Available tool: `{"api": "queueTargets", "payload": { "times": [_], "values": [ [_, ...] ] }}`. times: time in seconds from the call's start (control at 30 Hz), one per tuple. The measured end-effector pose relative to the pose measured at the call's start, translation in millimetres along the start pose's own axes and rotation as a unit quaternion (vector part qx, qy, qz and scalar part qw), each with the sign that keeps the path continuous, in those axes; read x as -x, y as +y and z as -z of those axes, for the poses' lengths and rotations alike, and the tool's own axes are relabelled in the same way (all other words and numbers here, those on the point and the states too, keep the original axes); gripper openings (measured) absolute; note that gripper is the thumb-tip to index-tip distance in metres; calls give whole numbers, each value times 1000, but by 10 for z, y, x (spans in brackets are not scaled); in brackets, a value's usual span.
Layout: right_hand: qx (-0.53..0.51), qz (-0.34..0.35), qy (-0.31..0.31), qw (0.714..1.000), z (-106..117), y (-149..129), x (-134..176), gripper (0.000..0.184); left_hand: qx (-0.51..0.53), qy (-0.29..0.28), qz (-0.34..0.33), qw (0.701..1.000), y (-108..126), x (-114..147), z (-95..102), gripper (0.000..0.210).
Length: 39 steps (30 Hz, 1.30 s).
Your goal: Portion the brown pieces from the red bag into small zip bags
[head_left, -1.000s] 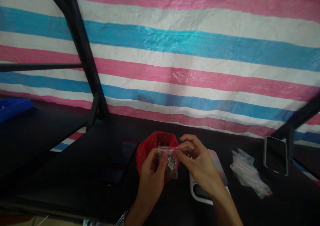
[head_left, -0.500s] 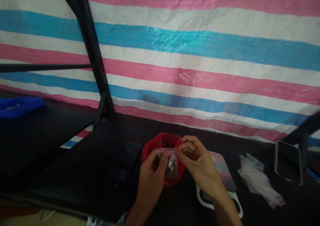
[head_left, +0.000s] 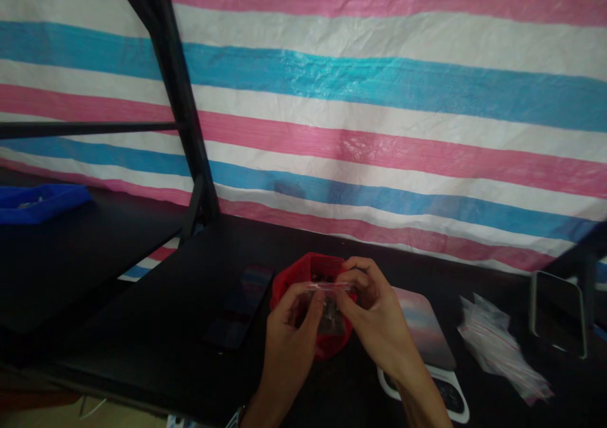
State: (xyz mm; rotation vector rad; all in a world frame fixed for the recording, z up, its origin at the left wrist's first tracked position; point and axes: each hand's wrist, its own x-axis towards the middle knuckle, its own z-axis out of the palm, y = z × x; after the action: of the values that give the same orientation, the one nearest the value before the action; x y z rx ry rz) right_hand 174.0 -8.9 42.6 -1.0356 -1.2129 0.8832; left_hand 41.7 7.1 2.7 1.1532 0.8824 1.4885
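Observation:
A small clear zip bag (head_left: 333, 319) hangs between my two hands, over a red bin (head_left: 298, 275). Something small and greyish shows inside the bag, too blurred to name. My left hand (head_left: 294, 327) pinches the bag's top edge between thumb and fingers on the left. On the right end of that edge, my right hand (head_left: 372, 305) has its thumb and fingertips closed. Dark small pieces lie in the red bin, partly hidden by the hands and the bag. Just beyond my right wrist sits a small scale (head_left: 424, 327) with a pinkish-grey top and a white frame.
A pile of flat clear zip bags (head_left: 502, 349) lies right of the scale, with a phone (head_left: 558, 314) beyond it. Another dark phone (head_left: 239, 308) rests left of the bin. A blue tray (head_left: 45, 203) stands far left. A black metal post (head_left: 183, 105) rises behind the table.
My right fingers have shifted slightly along the bag's top edge, and both hands still hold it over the bin. The view has moved a little.

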Motion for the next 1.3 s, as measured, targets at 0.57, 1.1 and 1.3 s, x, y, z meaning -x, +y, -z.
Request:
{"api": "queueTargets", "payload": {
  "times": [0.57,1.1,1.3],
  "values": [
    [35,15,-15,999,50,-102,32,29,-58,-66,-34,996,25,28,80,27],
    [23,58,353,933,199,-158,-80,41,-259,50,-193,945,-27,-61,245,25],
    [55,110,455,882,603,-166,-86,35,-476,30,-236,847,-153,-136,419,30]
  ]
}}
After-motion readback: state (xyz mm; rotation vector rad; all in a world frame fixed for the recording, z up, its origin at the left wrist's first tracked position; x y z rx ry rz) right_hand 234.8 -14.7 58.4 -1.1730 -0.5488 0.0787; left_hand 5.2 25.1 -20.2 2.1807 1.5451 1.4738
